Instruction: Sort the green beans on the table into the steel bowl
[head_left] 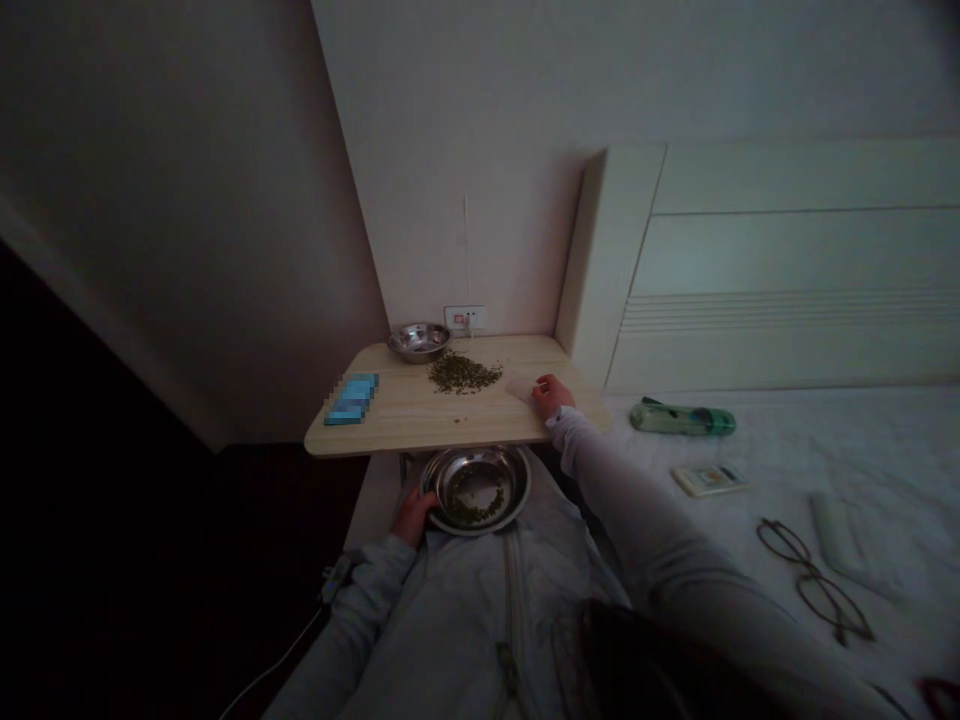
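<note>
My left hand (413, 516) is closed on the left rim of a shiny metal bowl (517, 490) in my lap, just under the table's front edge. Small green pieces (474, 512), perhaps beans or seeds, lie in the bottom of this bowl. Over the right part of the small wooden table (420, 425), the fingers of my right hand (551, 394) pinch a pale, thin, flat piece (520, 385) whose kind I cannot make out. To the left of that piece, a loose heap of similar green bits (461, 373) is spread on the tabletop.
A second metal bowl (420, 343) stands at the table's back left, near a wall socket (465, 318). A lit phone (352, 398) lies at the left edge. On the bed to the right are a green bottle (682, 418), a white device (711, 480) and glasses (814, 580).
</note>
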